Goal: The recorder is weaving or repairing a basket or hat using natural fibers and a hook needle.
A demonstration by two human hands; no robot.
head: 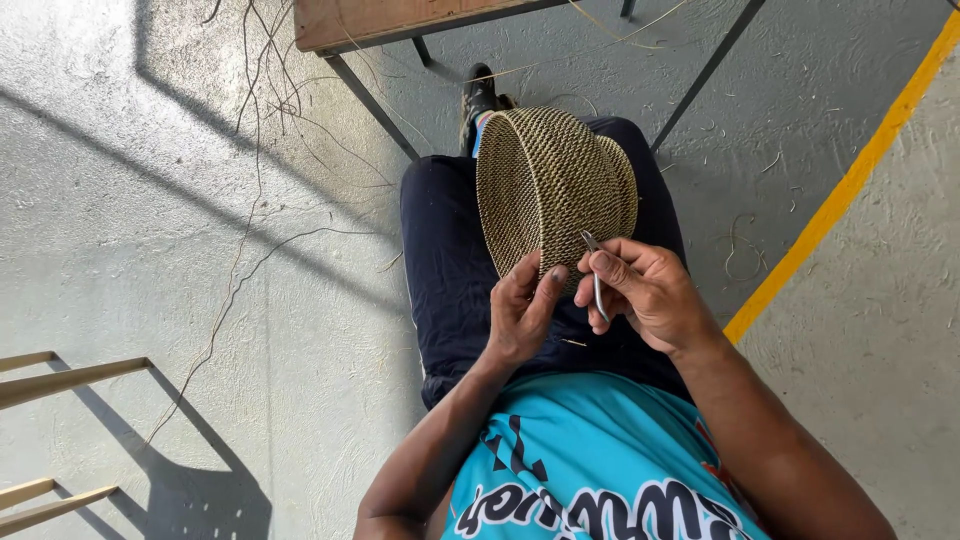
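Note:
A woven basket (553, 180), tan with dark pattern, lies on its side on my lap, its open mouth facing left. My left hand (520, 305) grips the near rim of the basket with the thumb pressed on the weave. My right hand (645, 290) holds a thin metal tool (595, 272), whose tip touches the basket rim right by my left thumb. Dark trousers and a turquoise shirt lie under the hands.
Long thin fibre strands (255, 170) trail over the grey floor at left. A wooden bench (400, 18) with dark metal legs stands ahead. A yellow floor line (850, 185) runs diagonally at right. Pale wooden slats (50, 380) poke in at lower left.

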